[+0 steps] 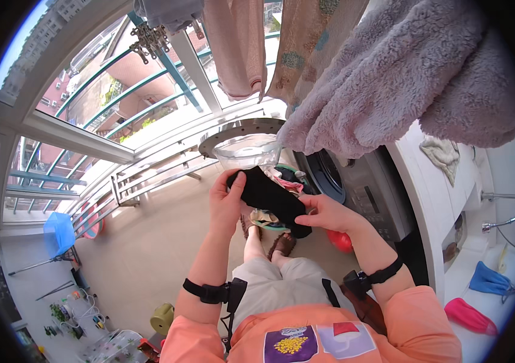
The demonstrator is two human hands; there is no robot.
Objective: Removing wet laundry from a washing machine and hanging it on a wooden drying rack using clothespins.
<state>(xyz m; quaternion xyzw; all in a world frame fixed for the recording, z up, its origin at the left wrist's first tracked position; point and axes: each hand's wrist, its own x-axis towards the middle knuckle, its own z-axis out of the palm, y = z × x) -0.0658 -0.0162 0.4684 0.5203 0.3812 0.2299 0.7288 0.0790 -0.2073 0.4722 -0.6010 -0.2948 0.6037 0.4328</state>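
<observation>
A black sock-like cloth (269,195) is stretched between my two hands above my knees. My left hand (230,193) pinches its upper left end between thumb and fingers. At its lower right part, my right hand (321,213) grips the edge with thumb and forefinger. Below and behind the cloth, partly hidden by it, a basin with a green rim (266,222) holds mixed laundry (289,179). The front-loading washing machine (362,190) stands to the right, its door opening (328,174) facing the basin.
A fluffy lilac towel (389,86) and other cloths hang overhead at the right. A round rack with a clear bowl (248,152) is ahead. Metal rails (148,179) run below the windows. A red object (340,240) lies near my right foot. A tap (507,197) is at the right.
</observation>
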